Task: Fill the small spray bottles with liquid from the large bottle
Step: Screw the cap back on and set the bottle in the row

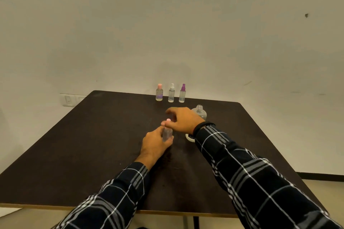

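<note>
The small bottle (167,134) stands upright near the middle of the tabletop (93,135), its long axis vertical. The left grip (155,141) is wrapped round its clear body from the near left. Whether the base rests on the tabletop or is held just above it, I cannot tell. The pink top (168,120) sits right above that grip. The right grip (183,119) reaches in over it from the right, thumb and fingertips seemingly pinching the top while the forefinger juts past it. So the coming move turns on that vertical axis: one grip steadies the body below, the other twists above. I cannot say whether the top is going on or coming off, nor how full the bottle is.

The large bottle (200,112) stands open-necked just behind the right grip and a little to its right, nearer that hand than the left. A white cap (189,137) lies on the tabletop, half hidden under the right wrist.

At the far edge three more bottles stand in a row, well apart from the hands: pink-capped (159,93), white-topped (171,93) and purple-topped (182,94).
</note>
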